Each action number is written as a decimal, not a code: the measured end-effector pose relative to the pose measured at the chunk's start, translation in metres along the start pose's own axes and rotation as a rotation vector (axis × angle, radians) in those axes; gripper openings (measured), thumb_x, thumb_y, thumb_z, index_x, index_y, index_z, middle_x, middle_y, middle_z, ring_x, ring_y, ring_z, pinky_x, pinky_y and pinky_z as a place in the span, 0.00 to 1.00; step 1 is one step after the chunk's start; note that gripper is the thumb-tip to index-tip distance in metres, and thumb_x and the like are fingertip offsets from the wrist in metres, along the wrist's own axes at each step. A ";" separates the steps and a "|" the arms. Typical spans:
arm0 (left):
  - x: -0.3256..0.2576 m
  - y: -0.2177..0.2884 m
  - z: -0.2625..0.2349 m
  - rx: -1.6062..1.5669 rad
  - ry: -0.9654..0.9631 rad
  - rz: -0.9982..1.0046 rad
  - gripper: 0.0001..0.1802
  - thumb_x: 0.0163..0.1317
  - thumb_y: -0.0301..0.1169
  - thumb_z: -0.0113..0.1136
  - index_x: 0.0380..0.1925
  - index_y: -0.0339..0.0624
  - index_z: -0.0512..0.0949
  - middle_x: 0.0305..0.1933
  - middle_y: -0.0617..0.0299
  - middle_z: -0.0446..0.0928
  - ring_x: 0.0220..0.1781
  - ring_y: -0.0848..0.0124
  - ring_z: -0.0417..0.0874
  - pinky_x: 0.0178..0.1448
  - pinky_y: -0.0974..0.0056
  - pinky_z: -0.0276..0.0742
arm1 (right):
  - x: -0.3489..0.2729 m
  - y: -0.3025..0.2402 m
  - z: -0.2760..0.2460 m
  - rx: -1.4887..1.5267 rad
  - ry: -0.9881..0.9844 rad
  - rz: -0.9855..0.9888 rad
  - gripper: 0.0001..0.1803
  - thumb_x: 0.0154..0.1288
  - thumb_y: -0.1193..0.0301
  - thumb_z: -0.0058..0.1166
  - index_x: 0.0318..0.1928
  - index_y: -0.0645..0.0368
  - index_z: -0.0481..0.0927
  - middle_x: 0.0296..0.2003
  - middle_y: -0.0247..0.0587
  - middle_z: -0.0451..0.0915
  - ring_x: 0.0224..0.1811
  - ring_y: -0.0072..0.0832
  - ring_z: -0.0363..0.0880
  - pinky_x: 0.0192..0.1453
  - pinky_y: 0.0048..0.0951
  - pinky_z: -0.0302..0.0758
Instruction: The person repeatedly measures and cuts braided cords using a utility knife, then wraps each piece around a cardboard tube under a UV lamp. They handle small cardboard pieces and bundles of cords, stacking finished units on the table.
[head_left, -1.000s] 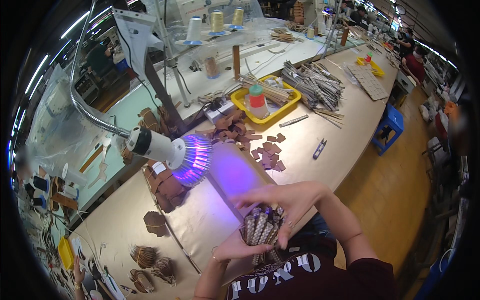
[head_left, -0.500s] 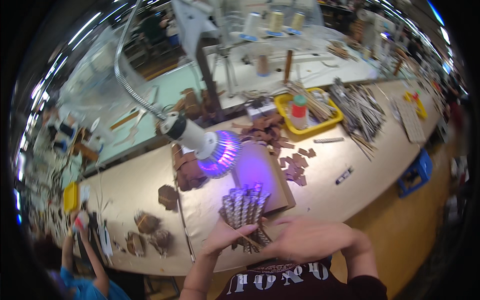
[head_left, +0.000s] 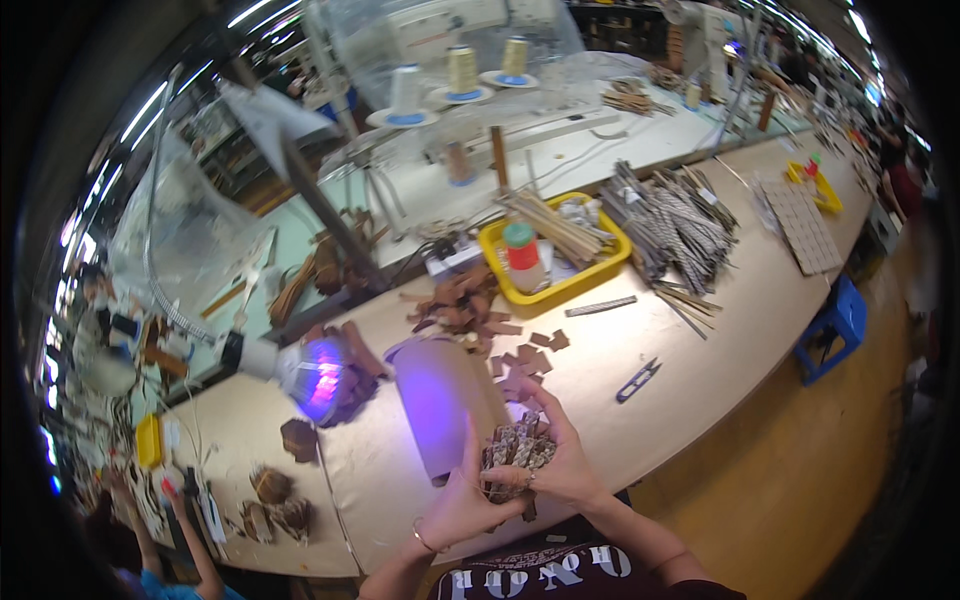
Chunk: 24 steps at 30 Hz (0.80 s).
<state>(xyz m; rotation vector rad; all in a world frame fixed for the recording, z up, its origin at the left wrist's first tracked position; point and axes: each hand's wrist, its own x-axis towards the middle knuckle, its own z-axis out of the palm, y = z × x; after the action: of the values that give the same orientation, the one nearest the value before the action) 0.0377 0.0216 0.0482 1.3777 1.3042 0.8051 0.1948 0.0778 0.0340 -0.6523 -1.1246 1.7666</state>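
A bundle of short snakeskin-patterned strips (head_left: 517,447) is held over the table's near edge, its cut ends facing up. My left hand (head_left: 462,508) closes on its lower left side. From the right, my right hand (head_left: 562,462) wraps round it, its fingers along the far side. Palms and fingers hide the lower part of the bundle. Just beyond the hands lies a brown board or box-like piece (head_left: 445,400) lit violet by a lamp (head_left: 318,378). Small brown leather pieces (head_left: 527,362) are scattered beside it.
A yellow tray (head_left: 556,290) holds a bottle (head_left: 522,258) and tan strips. Long patterned strips (head_left: 672,225) are heaped farther right. Thread snips (head_left: 638,381) lie on the table. Banded brown bundles (head_left: 272,485) sit at left, near another person's arms (head_left: 190,530). A blue stool (head_left: 832,330) stands at right.
My right hand has come in from the bundle's near right side to wrap round it. The bundle has tipped, showing its cut ends. The view has shifted, with the lamp now farther left.
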 end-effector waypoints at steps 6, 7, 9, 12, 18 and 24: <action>0.030 0.011 0.025 -0.010 -0.099 -0.191 0.72 0.47 0.31 0.75 0.71 0.33 0.21 0.66 0.45 0.65 0.65 0.62 0.70 0.66 0.61 0.70 | 0.003 -0.006 -0.038 0.017 0.049 0.036 0.48 0.47 0.72 0.77 0.67 0.59 0.63 0.51 0.40 0.76 0.47 0.24 0.79 0.51 0.26 0.78; 0.034 0.013 0.027 0.129 -0.124 -0.102 0.70 0.48 0.30 0.74 0.71 0.34 0.21 0.63 0.43 0.68 0.59 0.63 0.75 0.61 0.61 0.73 | 0.003 -0.004 -0.043 0.022 0.040 0.031 0.46 0.47 0.71 0.77 0.66 0.59 0.65 0.50 0.39 0.77 0.46 0.23 0.79 0.51 0.25 0.78; 0.041 0.018 0.030 0.400 -0.167 -0.026 0.68 0.50 0.29 0.71 0.70 0.34 0.22 0.58 0.41 0.72 0.48 0.65 0.82 0.53 0.61 0.79 | 0.003 0.000 -0.050 -0.051 0.014 0.015 0.41 0.47 0.69 0.77 0.62 0.59 0.71 0.45 0.37 0.79 0.44 0.21 0.79 0.49 0.25 0.77; 0.046 0.030 0.039 0.268 -0.129 -0.282 0.63 0.52 0.28 0.70 0.70 0.28 0.27 0.57 0.41 0.73 0.43 0.67 0.84 0.51 0.62 0.81 | 0.007 0.008 -0.056 -0.164 -0.012 0.021 0.30 0.48 0.67 0.76 0.52 0.60 0.79 0.38 0.34 0.80 0.41 0.18 0.78 0.46 0.23 0.76; 0.048 0.024 0.039 0.173 -0.111 -0.027 0.52 0.54 0.31 0.72 0.68 0.20 0.46 0.52 0.44 0.78 0.53 0.67 0.80 0.62 0.61 0.74 | 0.013 0.017 -0.066 0.051 -0.004 0.082 0.19 0.49 0.68 0.75 0.39 0.60 0.81 0.32 0.29 0.80 0.34 0.14 0.76 0.40 0.19 0.75; 0.014 0.005 0.009 -0.457 0.113 -0.283 0.40 0.57 0.38 0.71 0.63 0.29 0.63 0.59 0.46 0.73 0.63 0.57 0.75 0.69 0.55 0.67 | 0.020 0.006 -0.080 -0.019 0.086 0.109 0.18 0.49 0.68 0.75 0.38 0.60 0.80 0.28 0.27 0.78 0.30 0.13 0.74 0.36 0.18 0.74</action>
<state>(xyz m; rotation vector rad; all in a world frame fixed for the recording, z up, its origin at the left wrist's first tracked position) 0.0506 0.0336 0.0480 0.7777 1.2669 0.9229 0.2473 0.1282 -0.0058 -0.8070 -1.0661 1.8035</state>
